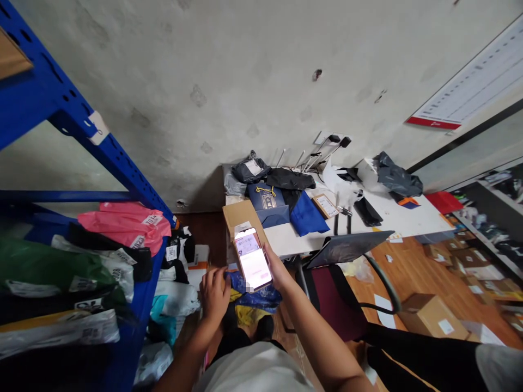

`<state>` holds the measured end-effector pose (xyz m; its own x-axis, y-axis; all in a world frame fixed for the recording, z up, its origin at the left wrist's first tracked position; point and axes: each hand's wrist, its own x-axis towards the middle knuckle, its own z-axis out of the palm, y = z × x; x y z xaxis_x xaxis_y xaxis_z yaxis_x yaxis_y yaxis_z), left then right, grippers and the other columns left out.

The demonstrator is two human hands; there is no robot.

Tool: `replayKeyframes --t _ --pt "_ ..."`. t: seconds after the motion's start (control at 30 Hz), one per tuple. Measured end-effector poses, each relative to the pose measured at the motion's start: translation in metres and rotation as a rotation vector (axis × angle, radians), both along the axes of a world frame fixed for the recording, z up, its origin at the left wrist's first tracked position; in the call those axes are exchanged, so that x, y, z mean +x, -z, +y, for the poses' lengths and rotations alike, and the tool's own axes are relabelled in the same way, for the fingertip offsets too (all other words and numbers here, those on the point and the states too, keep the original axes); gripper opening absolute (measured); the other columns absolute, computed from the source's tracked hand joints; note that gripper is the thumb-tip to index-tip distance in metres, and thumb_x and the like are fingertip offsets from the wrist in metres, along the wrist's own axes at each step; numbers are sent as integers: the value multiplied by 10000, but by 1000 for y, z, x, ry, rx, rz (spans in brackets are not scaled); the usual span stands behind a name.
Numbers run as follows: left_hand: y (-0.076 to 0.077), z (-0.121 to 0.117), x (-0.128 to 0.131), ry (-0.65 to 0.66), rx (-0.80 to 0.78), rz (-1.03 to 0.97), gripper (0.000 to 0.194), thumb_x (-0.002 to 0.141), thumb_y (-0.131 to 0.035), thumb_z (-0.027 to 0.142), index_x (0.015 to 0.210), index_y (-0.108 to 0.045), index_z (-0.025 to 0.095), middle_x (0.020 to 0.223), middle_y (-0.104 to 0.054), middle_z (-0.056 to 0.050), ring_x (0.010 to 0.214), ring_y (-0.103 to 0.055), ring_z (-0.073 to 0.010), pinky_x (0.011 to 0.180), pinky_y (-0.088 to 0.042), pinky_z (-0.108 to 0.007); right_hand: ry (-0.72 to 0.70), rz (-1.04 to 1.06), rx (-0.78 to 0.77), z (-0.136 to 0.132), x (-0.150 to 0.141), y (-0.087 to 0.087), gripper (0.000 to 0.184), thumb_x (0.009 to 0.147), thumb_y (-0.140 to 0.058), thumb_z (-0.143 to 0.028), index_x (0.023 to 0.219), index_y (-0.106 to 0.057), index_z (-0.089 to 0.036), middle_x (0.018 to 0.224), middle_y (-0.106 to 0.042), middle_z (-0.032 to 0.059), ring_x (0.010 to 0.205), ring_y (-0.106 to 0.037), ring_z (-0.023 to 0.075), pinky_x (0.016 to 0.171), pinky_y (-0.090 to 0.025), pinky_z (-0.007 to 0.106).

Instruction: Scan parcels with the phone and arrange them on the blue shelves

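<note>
My right hand (276, 268) holds a smartphone (252, 259) upright, its lit screen showing a pale pink page. My left hand (214, 293) hovers just left of the phone with its fingers curled loosely, holding nothing I can see. Below the phone lies a blue and yellow bag (254, 297) on the floor. A brown cardboard box (242, 216) stands just behind the phone at the corner of a white table (408, 215).
A blue metal shelf (81, 125) at the left holds pink, green, black and white parcel bags (126, 224). More parcels lie on the floor below. The table carries dark bags and blue gift bags (267, 202). A chair (347, 256) and cardboard boxes (432, 316) stand to the right.
</note>
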<state>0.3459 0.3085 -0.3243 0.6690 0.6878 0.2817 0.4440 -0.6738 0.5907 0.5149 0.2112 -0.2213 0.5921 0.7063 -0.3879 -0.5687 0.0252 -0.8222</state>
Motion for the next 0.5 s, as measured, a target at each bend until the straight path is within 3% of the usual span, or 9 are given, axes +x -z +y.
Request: replayKeyframes --t 0.33,0.43,0.5 --pt "-15 4 14 12 -72 -102 264 919 -496 306 1114 -616 174 1062 -591 -111 1035 -525 -271 933 -395 -426 -10 -2 8 -1 1 2 545 868 -509 -611 1206 -640 -203 1098 -733 88 1102 -643 278 995 -441 465" --pt "-31 10 29 -24 -244 -251 300 927 -473 336 1127 -627 174 1089 -609 -115 1074 -538 -259 973 -396 -418 -7 -12 10 -2 1 3 529 871 -512 -604 1197 -646 -210 1093 -733 82 1131 -626 270 1015 -421 454" --pt "-46 15 44 -33 -500 -380 359 924 -466 393 1161 -626 176 1155 -628 -114 1108 -556 -248 994 -403 -399 -15 -18 15 -4 0 2 521 881 -498 -599 1191 -651 -208 1107 -726 84 1118 -631 267 1014 -416 446"
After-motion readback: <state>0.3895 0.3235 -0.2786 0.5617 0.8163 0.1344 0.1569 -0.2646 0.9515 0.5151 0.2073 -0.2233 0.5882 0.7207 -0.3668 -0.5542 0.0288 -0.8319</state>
